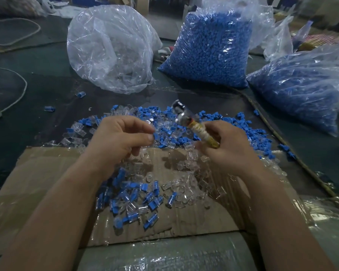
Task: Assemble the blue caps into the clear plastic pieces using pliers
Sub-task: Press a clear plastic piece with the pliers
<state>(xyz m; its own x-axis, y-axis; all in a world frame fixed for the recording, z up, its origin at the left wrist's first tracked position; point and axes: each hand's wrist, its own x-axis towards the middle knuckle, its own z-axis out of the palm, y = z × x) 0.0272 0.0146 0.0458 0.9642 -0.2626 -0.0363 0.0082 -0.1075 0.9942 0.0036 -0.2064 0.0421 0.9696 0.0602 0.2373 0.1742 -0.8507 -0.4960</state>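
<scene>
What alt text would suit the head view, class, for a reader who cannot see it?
A left hand pinches a blue cap while the right hand grips pliers, above loose caps and clear pieces on cardboard.

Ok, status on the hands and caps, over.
Left hand pinching a blue cap. Right hand gripping pliers. Mixed pile just beyond, nothing in the way.

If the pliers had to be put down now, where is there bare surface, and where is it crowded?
Bare: the cardboard left of the finished pieces; the dark table left of the mixed pile, this side of the clear bag, bar two strays. Crowded: beneath the left hand and right hand, and the cardboard's right side, strewn with clear pieces.
</scene>
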